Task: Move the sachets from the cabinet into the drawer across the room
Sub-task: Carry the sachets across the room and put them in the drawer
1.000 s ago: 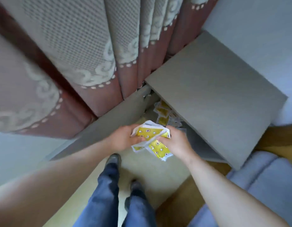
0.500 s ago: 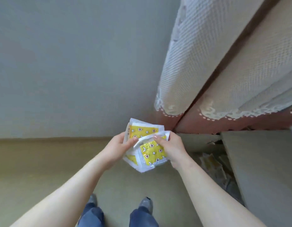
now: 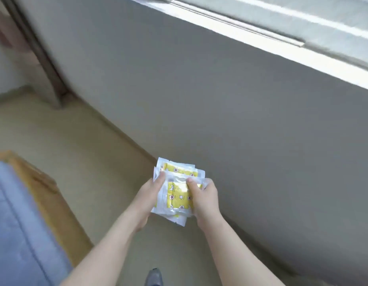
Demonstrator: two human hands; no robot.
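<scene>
Sachets (image 3: 177, 198) (a loose stack, yellow print on white) held in mid-air before the body, above the floor (image 3: 75, 153) and near a grey wall (image 3: 241, 120). Left hand (image 3: 149, 196) grips the stack's left edge, thumb curled on top; right hand (image 3: 204, 200) grips the right edge likewise. Blue mattress (image 3: 13, 223) at lower left, well apart.

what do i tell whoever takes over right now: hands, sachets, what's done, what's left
Left hand: holds the left side of the sachets, thumb on top.
Right hand: holds their right side, thumb on top.
Where: one stack between both hands, above the floor, beside the grey wall. Neither the cabinet nor the drawer is in view.
Done: stack picked up.
Left: carry it to the drawer and put it in. Whether more wait in the cabinet cannot be told.
</scene>
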